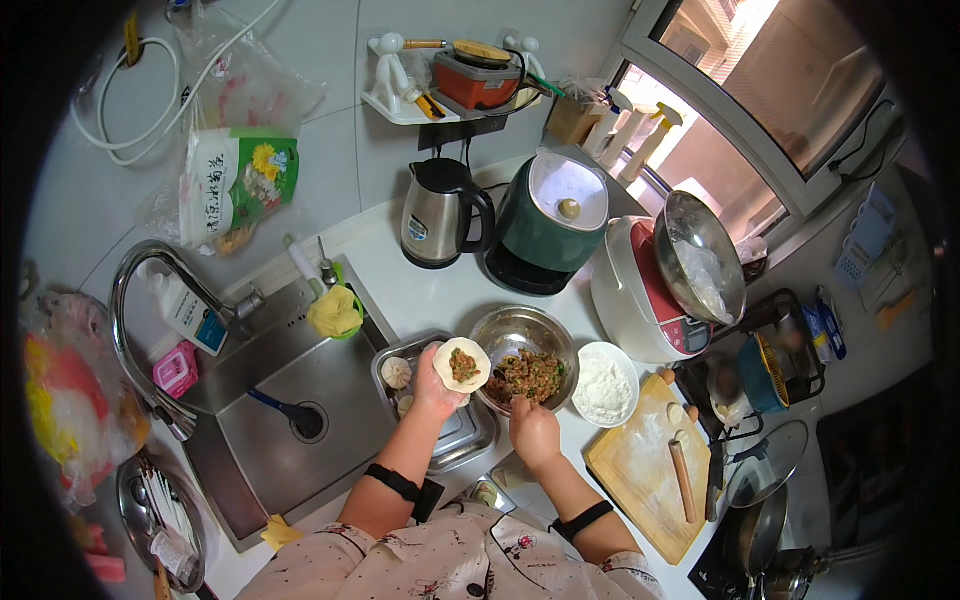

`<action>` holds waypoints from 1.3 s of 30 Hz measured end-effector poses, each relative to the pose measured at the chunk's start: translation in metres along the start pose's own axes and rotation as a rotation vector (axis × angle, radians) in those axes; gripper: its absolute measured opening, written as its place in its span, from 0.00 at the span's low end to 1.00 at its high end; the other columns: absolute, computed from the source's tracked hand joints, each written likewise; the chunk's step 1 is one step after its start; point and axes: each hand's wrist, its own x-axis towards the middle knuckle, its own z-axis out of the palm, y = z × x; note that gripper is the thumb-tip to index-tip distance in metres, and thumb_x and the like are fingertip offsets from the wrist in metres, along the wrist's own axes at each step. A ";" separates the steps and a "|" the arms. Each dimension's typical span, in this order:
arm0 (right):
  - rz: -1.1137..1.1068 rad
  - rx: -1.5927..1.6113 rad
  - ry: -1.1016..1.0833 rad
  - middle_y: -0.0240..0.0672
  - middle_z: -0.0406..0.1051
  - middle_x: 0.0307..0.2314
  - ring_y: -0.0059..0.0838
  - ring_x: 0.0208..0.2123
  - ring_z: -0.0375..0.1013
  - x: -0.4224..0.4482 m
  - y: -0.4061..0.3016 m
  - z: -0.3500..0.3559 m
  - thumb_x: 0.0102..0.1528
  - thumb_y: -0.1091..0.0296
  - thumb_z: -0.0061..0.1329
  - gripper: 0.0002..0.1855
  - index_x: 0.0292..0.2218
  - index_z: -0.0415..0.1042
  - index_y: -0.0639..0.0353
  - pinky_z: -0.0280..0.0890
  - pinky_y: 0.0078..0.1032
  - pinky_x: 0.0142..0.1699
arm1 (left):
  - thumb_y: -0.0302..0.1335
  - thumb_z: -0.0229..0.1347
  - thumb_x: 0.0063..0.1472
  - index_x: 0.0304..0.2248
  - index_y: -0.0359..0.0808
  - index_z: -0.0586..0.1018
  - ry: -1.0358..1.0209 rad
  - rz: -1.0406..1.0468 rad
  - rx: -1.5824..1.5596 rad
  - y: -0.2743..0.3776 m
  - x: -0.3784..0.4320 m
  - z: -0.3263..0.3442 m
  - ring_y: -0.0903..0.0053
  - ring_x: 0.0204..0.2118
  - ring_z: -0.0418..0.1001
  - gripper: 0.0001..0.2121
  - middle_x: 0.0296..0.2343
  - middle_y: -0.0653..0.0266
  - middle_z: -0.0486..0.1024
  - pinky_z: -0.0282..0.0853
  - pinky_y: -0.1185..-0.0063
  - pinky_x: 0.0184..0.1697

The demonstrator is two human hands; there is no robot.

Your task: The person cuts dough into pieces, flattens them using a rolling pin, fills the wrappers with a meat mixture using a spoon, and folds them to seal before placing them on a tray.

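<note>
A round dough wrapper (445,367) lies across the fingers of my left hand (431,390), with a small mound of meat filling (465,365) at its centre. That hand is above a steel tray (471,444), where a pleated bun (396,372) sits. Beside the tray, a steel mixing bowl (534,321) contains chopped filling (540,376) with green bits. My right hand (535,433) is curled at the bowl's near rim around a utensil, mostly hidden; a dark part that may be its head (499,373) shows in the filling.
Right of the mixing bowl are a bowl of flour (604,384) and a floured wooden board (626,476) bearing a rolling pin (682,480) and dough pieces (676,413). A sink (262,457) lies left. Behind stand a kettle (435,221), a green appliance (536,236) and a rice cooker (626,300).
</note>
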 end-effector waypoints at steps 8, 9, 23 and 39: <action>0.553 0.724 -0.027 0.40 0.73 0.18 0.26 0.18 0.73 -0.005 0.031 -0.006 0.61 0.65 0.41 0.14 0.37 0.71 0.71 0.69 0.24 0.24 | 0.46 0.43 0.60 0.46 0.35 0.73 0.012 0.011 0.020 -0.002 -0.001 0.002 0.59 0.49 0.69 0.24 0.45 0.57 0.72 0.64 0.60 0.52; 0.625 0.850 -0.009 0.40 0.73 0.18 0.26 0.18 0.73 -0.011 0.041 -0.004 0.61 0.65 0.41 0.14 0.37 0.71 0.71 0.69 0.24 0.24 | 0.46 0.43 0.60 0.46 0.35 0.73 0.018 0.007 0.023 -0.002 -0.002 0.003 0.59 0.49 0.69 0.24 0.45 0.57 0.72 0.64 0.60 0.52; 0.756 1.500 0.220 0.39 0.74 0.24 0.24 0.21 0.71 -0.008 0.036 -0.034 0.62 0.65 0.40 0.13 0.40 0.69 0.67 0.70 0.22 0.30 | 0.46 0.42 0.61 0.46 0.35 0.72 -0.033 0.001 0.035 0.002 -0.007 0.008 0.60 0.49 0.69 0.24 0.45 0.57 0.72 0.64 0.61 0.53; 0.069 0.557 0.322 0.38 0.77 0.26 0.28 0.25 0.75 -0.011 0.000 -0.051 0.59 0.72 0.46 0.10 0.41 0.73 0.64 0.70 0.23 0.32 | 0.50 0.39 0.63 0.49 0.34 0.70 -0.081 -0.080 0.134 -0.008 -0.020 0.045 0.61 0.51 0.68 0.28 0.47 0.55 0.70 0.64 0.63 0.54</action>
